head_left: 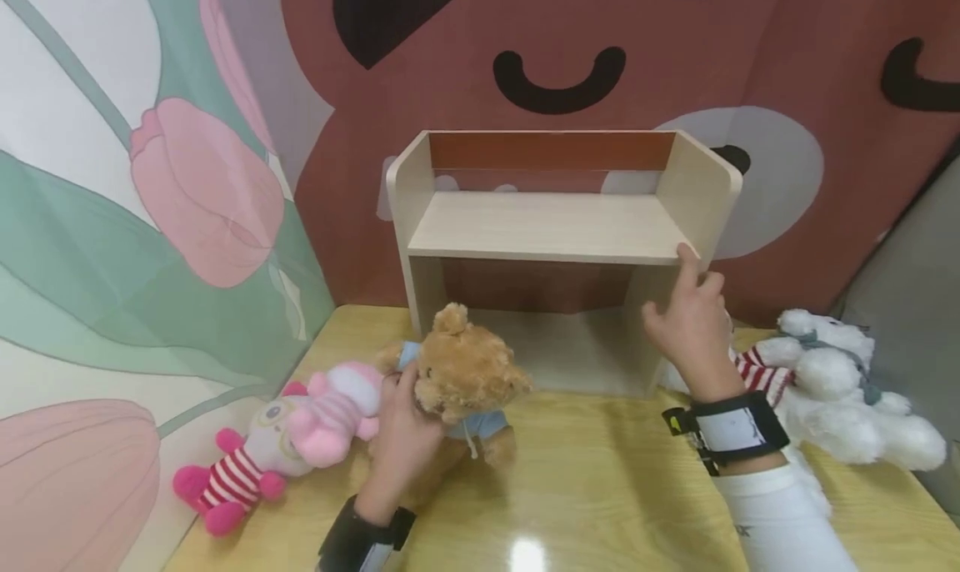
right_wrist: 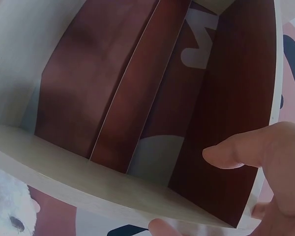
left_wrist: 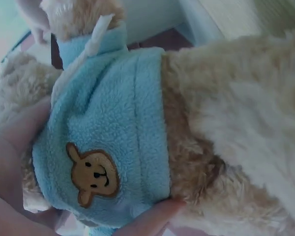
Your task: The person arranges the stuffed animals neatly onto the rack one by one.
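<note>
A brown teddy bear (head_left: pixel 468 372) in a light blue hoodie (left_wrist: pixel 108 113) is in my left hand (head_left: pixel 408 439). That hand grips it around the body, and the left wrist view shows a small bear-face patch on the hoodie. My right hand (head_left: pixel 690 330) is at the right end of a pale two-tier wooden shelf (head_left: pixel 551 226), its index finger stretched up to the front edge of the middle board. In the right wrist view the thumb (right_wrist: pixel 231 152) is spread before the shelf's compartment. Nothing is held in that hand.
A pink-and-white plush toy (head_left: pixel 330 418) and a plush with a red-striped body (head_left: pixel 236 480) lie left of the bear. White plush toys (head_left: pixel 832 372) lie to the right, partly behind my right wrist. All are on the wooden table (head_left: pixel 577 480), against the wall.
</note>
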`<state>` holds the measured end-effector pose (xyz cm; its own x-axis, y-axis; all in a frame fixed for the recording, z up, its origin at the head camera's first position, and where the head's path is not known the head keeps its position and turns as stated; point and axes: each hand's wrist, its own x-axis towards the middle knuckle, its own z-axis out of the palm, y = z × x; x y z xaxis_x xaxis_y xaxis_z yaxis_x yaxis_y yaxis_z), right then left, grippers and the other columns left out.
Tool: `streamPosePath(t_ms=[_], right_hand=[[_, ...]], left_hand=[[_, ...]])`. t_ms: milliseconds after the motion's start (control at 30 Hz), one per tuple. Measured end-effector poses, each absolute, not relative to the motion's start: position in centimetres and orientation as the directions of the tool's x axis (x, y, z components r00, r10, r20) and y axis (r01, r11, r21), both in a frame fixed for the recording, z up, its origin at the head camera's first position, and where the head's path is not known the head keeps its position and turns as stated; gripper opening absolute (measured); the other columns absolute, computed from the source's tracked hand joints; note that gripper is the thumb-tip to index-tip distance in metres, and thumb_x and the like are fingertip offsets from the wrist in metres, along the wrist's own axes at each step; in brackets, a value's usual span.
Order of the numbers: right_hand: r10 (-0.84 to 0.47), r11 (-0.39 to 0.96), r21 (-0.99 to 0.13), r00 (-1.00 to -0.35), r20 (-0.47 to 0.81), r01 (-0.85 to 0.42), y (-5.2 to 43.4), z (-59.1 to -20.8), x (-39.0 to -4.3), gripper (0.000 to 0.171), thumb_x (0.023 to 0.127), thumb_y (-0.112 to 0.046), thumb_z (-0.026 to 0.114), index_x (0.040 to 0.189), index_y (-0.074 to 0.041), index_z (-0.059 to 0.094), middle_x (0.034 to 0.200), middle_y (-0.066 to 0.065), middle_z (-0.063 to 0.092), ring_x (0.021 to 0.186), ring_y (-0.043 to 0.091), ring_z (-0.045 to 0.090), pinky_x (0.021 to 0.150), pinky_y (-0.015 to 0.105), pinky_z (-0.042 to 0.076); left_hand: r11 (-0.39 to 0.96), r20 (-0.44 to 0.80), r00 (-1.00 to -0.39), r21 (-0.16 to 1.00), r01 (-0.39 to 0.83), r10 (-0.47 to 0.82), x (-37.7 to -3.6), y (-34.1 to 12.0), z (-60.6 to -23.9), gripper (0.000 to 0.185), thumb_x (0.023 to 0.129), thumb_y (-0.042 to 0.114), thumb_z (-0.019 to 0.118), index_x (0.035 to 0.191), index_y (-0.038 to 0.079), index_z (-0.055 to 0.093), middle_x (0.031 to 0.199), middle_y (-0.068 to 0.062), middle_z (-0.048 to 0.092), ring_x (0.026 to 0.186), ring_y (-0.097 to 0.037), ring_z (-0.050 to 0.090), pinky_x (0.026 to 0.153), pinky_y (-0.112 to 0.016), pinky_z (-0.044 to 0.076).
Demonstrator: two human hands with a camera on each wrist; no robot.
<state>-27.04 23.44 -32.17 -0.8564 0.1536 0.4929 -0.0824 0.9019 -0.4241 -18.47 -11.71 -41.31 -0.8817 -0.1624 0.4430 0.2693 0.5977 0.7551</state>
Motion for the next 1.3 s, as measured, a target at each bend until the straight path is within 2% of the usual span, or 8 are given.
streamPosePath(t_ms=[200, 300, 433, 533, 667, 800, 1033, 1300], right_hand=[[0.150, 0.893, -0.440, -0.862, 0.484, -0.092, 23.8, -31.8, -26.9, 0.092, 0.087, -0.019, 0.067, 0.158, -0.009, 0.011, 0.118, 0.044, 0.039, 0.081, 0.057, 0.052, 0.052, 0.058, 0.043], [0.148, 0.890, -0.448, -0.877, 0.458, -0.084, 23.6, -31.8, -26.8, 0.093, 0.087, -0.019, 0.068, 0.159, -0.010, 0.010, 0.119, 0.043, 0.038, 0.082, 0.056, 0.053, 0.052, 0.055, 0.044], [0.147, 0.891, -0.448, -0.886, 0.441, -0.075, 23.4, -32.0, -26.8, 0.094, 0.087, -0.019, 0.067, 0.159, -0.010, 0.008, 0.119, 0.043, 0.039, 0.082, 0.055, 0.053, 0.053, 0.054, 0.045], [0.147, 0.892, -0.445, -0.881, 0.450, -0.078, 23.4, -32.1, -26.8, 0.094, 0.087, -0.019, 0.067, 0.160, -0.010, 0.008, 0.120, 0.043, 0.039, 0.083, 0.056, 0.053, 0.056, 0.058, 0.046], [0.150, 0.889, -0.449, -0.870, 0.469, -0.089, 23.5, -32.0, -26.9, 0.094, 0.086, -0.018, 0.067, 0.159, -0.009, 0.009, 0.122, 0.044, 0.038, 0.086, 0.058, 0.052, 0.061, 0.062, 0.046], [0.155, 0.888, -0.453, -0.871, 0.465, -0.083, 23.4, -32.0, -27.0, 0.093, 0.086, -0.018, 0.068, 0.159, -0.009, 0.010, 0.121, 0.044, 0.038, 0.085, 0.057, 0.052, 0.058, 0.061, 0.045], [0.145, 0.888, -0.452, -0.882, 0.448, -0.083, 22.9, -32.2, -27.0, 0.094, 0.086, -0.018, 0.069, 0.159, -0.009, 0.010, 0.119, 0.043, 0.039, 0.081, 0.055, 0.054, 0.055, 0.056, 0.046], [0.152, 0.894, -0.441, -0.875, 0.460, -0.076, 23.5, -32.1, -27.1, 0.097, 0.085, -0.019, 0.068, 0.159, -0.009, 0.006, 0.119, 0.044, 0.038, 0.082, 0.056, 0.053, 0.058, 0.061, 0.047]], left_hand=[[0.578, 0.376, -0.908, 0.789, 0.210, -0.183, -19.7, -10.4, -41.0, 0.083, 0.069, 0.008, 0.081, 0.144, 0.019, 0.048, 0.124, -0.024, 0.047, 0.112, -0.033, 0.048, 0.091, -0.051, 0.048], [0.571, 0.360, -0.911, 0.798, 0.190, -0.200, -19.6, -10.6, -41.2, 0.081, 0.071, 0.015, 0.083, 0.145, 0.018, 0.048, 0.126, -0.025, 0.046, 0.115, -0.034, 0.046, 0.091, -0.052, 0.047], [0.547, 0.391, -0.895, 0.807, 0.223, -0.213, -19.1, -11.3, -41.5, 0.080, 0.072, 0.015, 0.084, 0.143, 0.016, 0.049, 0.125, -0.024, 0.049, 0.113, -0.032, 0.044, 0.090, -0.049, 0.044], [0.520, 0.440, -0.872, 0.807, 0.281, -0.213, -18.8, -11.8, -41.4, 0.077, 0.069, 0.006, 0.079, 0.140, 0.013, 0.051, 0.122, -0.023, 0.050, 0.111, -0.032, 0.044, 0.092, -0.047, 0.039], [0.530, 0.456, -0.864, 0.797, 0.291, -0.211, -19.3, -12.4, -41.4, 0.077, 0.070, 0.004, 0.076, 0.141, 0.012, 0.050, 0.122, -0.023, 0.052, 0.112, -0.033, 0.043, 0.095, -0.047, 0.036], [0.546, 0.455, -0.865, 0.789, 0.282, -0.210, -20.9, -13.1, -41.8, 0.075, 0.072, 0.008, 0.079, 0.141, 0.011, 0.050, 0.125, -0.024, 0.052, 0.114, -0.035, 0.044, 0.095, -0.050, 0.039], [0.539, 0.475, -0.855, 0.785, 0.306, -0.207, -23.2, -15.1, -42.9, 0.074, 0.069, 0.003, 0.079, 0.138, 0.007, 0.052, 0.119, -0.026, 0.050, 0.111, -0.037, 0.045, 0.093, -0.055, 0.040], [0.573, 0.546, -0.825, 0.726, 0.380, -0.146, -22.1, -13.9, -42.0, 0.080, 0.063, -0.003, 0.074, 0.138, 0.010, 0.051, 0.114, -0.026, 0.053, 0.105, -0.037, 0.047, 0.090, -0.051, 0.039]])
